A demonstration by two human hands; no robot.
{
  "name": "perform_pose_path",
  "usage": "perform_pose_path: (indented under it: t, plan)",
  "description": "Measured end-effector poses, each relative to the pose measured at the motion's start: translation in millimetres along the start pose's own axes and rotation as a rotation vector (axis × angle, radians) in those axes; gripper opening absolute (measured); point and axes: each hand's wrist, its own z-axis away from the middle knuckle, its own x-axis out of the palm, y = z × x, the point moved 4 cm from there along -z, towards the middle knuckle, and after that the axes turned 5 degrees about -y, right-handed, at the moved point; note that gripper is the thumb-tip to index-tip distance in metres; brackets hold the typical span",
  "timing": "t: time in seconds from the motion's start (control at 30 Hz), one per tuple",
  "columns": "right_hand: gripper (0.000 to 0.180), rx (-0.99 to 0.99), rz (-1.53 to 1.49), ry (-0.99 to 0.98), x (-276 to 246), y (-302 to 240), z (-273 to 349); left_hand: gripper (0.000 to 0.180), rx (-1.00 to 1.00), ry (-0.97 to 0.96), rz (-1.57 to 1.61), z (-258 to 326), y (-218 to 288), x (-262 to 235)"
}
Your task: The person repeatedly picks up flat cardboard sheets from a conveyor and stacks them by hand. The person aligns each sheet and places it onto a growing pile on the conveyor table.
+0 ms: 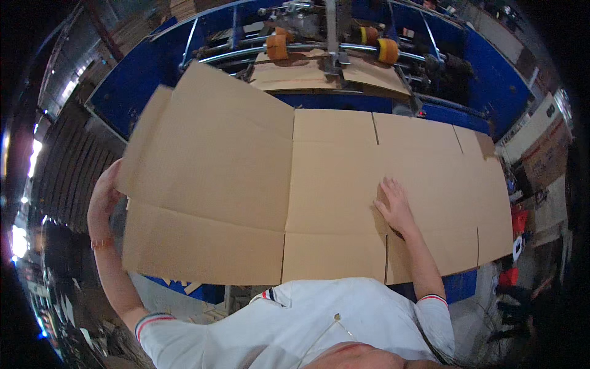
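A large flat cardboard box blank (332,184) with slots and crease lines lies in front of me. Its left panel (227,147) is lifted and tilted up along a crease near the middle. At that panel's outer left edge is my left hand (109,190), closed on the cardboard, its fingertips partly hidden behind it. My right hand (396,206) rests on the right part of the blank, palm down with fingers stretched out, holding nothing.
Beyond the blank stands a blue-framed machine (491,92) with metal shafts and orange rollers (276,47). Another cardboard piece (295,71) lies under the rollers. Cardboard (546,154) stands at the far right. Cardboard scraps (184,286) show at lower left.
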Motion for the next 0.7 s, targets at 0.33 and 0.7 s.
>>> perform_pose_path:
  t: [0.33, 0.7]
  plan:
    - [0.049, 0.986, -0.069, 0.585, -60, 219, 299, 0.066, -0.213, 0.321, -0.05, 146, -149, 110]
    - [0.044, 0.74, -1.615, 1.5, -40, 176, 317, 0.042, 0.264, 0.72, -0.27, 51, -92, 42]
